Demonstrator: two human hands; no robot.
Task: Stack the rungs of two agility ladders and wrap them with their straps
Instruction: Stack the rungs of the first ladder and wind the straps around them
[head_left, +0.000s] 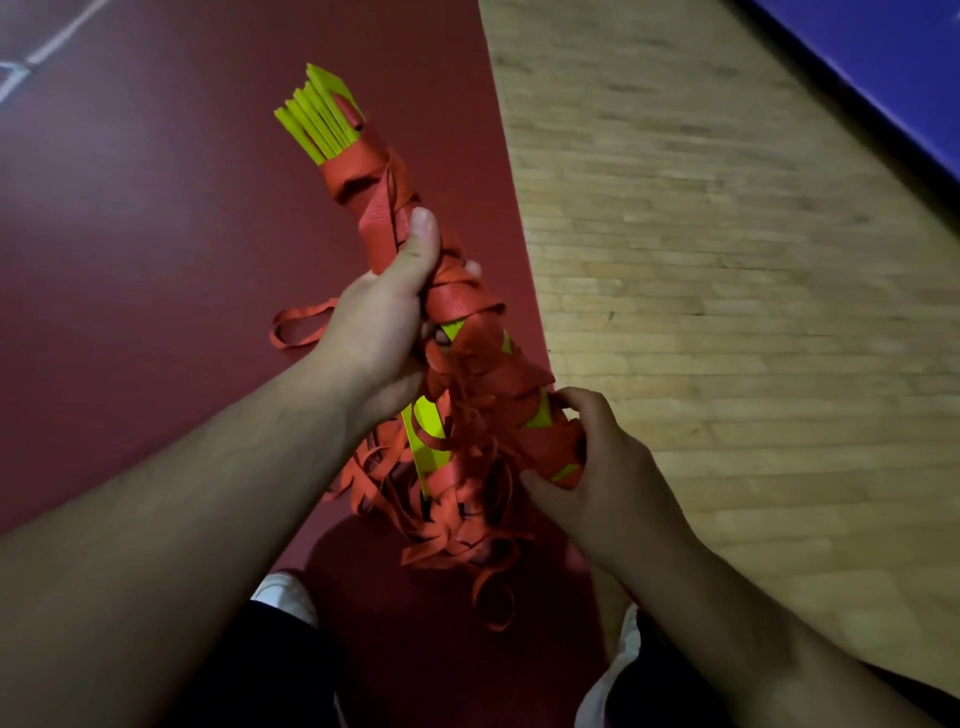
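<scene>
A bundle of yellow-green ladder rungs is held up in the air, pointing away from me. Orange straps are wound around most of its length. My left hand grips the middle of the bundle, thumb lying along the wrapped straps. My right hand holds the near end, fingers curled around a strap-covered rung tip. A tangle of loose orange strap loops hangs below the bundle between my hands.
Below is a dark red floor area on the left and a light wood floor on the right. A blue mat edge lies at the top right. My white shoes stand at the bottom.
</scene>
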